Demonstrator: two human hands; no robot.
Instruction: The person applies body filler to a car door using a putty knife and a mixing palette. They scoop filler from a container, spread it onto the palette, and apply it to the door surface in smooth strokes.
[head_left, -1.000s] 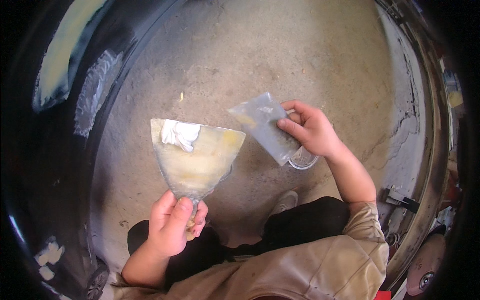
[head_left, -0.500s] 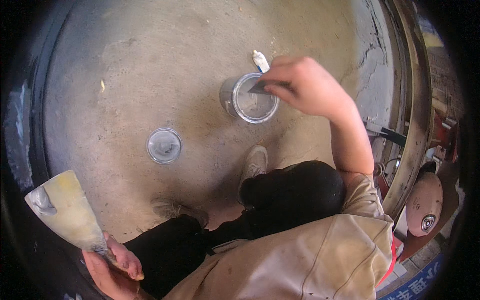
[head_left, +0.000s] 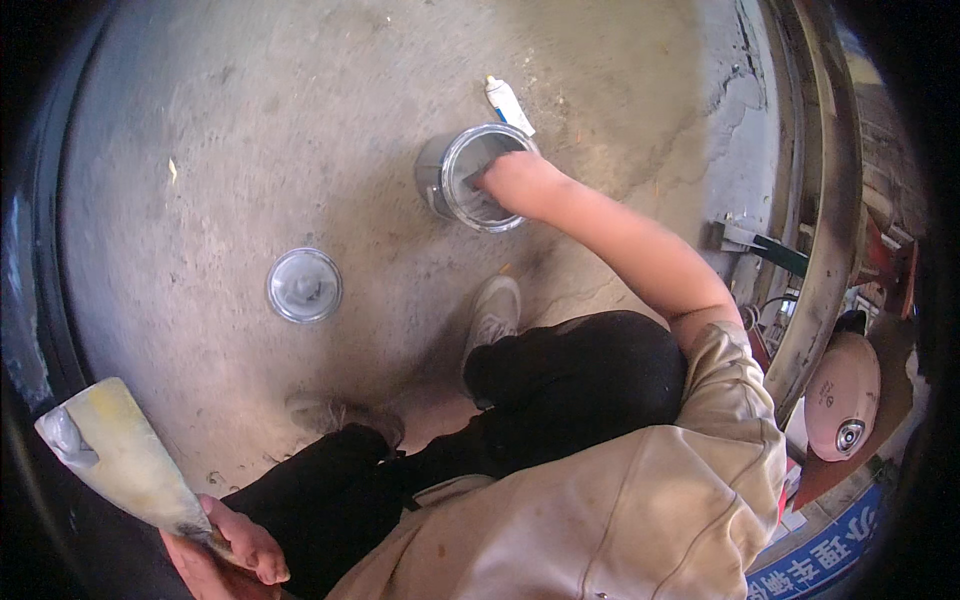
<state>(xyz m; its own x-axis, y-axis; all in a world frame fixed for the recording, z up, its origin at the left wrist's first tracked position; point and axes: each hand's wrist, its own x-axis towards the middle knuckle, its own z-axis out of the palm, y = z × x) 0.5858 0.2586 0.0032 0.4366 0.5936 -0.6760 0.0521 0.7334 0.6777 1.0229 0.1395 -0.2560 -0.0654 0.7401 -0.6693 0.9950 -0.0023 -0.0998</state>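
Observation:
My left hand [head_left: 235, 545], low at the left, is closed round the handle of a wide putty knife [head_left: 125, 450]. A lump of grey putty [head_left: 66, 436] sits near one corner of its yellowish-stained blade. My right hand [head_left: 517, 184] reaches down into an open metal can [head_left: 431, 180] standing on the floor. Its fingers are inside the rim, closed on a dark flat scraper [head_left: 478, 182] of which only a bit shows. Grey paste [head_left: 466, 200] coats the inside of the can.
The can's round lid [head_left: 304, 286] lies on the concrete floor [head_left: 220, 150] left of the can. A white tube [head_left: 508, 104] lies just beyond the can. My shoes [head_left: 494, 310] stand close on the near side. At the right are a metal frame [head_left: 838, 200] and a pinkish rounded object [head_left: 842, 395].
My right hand has gone down into the can, carrying the dark scraper below the rim. My left hand still grips the putty knife, slightly lower in view. The whole view has shifted a little.

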